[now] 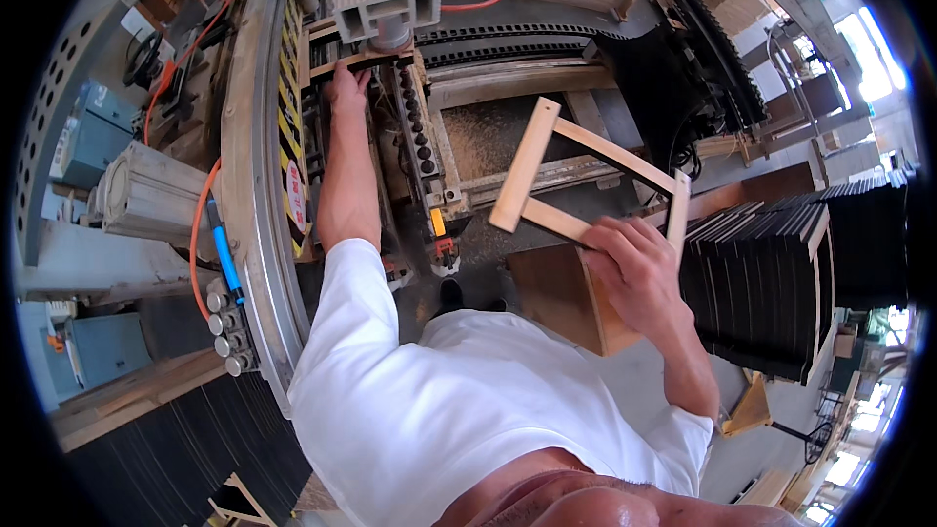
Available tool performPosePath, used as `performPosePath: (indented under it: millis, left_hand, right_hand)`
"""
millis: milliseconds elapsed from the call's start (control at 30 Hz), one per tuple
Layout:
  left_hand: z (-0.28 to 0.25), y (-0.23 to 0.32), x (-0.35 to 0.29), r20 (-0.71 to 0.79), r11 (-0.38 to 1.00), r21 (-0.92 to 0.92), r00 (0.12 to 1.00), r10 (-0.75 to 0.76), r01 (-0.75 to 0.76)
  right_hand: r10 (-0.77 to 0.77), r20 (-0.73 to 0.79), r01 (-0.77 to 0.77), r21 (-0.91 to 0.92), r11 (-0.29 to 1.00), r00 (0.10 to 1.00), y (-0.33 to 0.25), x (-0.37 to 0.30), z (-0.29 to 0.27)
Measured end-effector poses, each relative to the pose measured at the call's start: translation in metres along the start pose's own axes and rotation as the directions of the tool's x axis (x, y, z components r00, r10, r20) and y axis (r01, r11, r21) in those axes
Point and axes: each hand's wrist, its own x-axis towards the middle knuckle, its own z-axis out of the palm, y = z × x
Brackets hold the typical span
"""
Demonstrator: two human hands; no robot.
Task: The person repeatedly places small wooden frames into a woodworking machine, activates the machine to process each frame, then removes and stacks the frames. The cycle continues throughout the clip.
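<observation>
A rectangular frame of pale wood (527, 166) with black edges on its inner sides is held up by my right hand (630, 259). The fingers curl over its near rail, close to the right-hand corner. It hangs tilted in the air, with a small hole near its far left corner. My left hand (346, 86) reaches far forward into the machine, its fingers closed at a dark-edged wooden strip (390, 60) below a pressing cylinder (390, 34). The fingertips are partly hidden there, and what the strip belongs to is hard to see.
A metal beam with a yellow-black warning strip (290, 88) runs along my left arm. Black round knobs (418, 117) line the machine rail. At right stand stacked black-edged frames (752, 293) and a brown box (556, 298). Sawdust (488, 141) lies beyond the rail.
</observation>
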Motion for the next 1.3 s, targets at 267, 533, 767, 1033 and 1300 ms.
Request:
performPosePath:
  millis: [267, 533, 767, 1033, 1300]
  left_hand:
    - [-0.056, -0.023, -0.150, -0.049, 1.000, 0.006, 0.999, 0.000, 0.001]
    - [-0.111, -0.025, -0.254, 0.324, 0.993, -0.071, 0.944, -0.064, 0.092]
    - [-0.101, -0.030, -0.261, 0.293, 0.963, -0.267, 0.955, 0.040, 0.041]
    - [-0.124, -0.034, -0.335, 0.147, 0.994, -0.092, 0.987, 0.070, -0.057]
    - [-0.187, -0.020, -0.463, 0.066, 0.994, -0.078, 0.994, 0.083, -0.078]
  right_hand:
    - [-0.272, 0.081, 0.265, 0.081, 0.961, 0.959, 0.052, 0.100, 0.111]
    - [-0.584, -0.005, 0.566, 0.257, 0.784, 0.811, 0.036, 0.195, 0.245]
    - [-0.593, 0.096, 0.567, 0.209, 0.797, 0.799, 0.038, 0.204, 0.272]
    - [-0.595, 0.010, 0.574, 0.254, 0.779, 0.804, 0.040, 0.258, 0.302]
    - [-0.575, 0.141, 0.582, -0.010, 0.813, 0.806, 0.025, 0.297, 0.338]
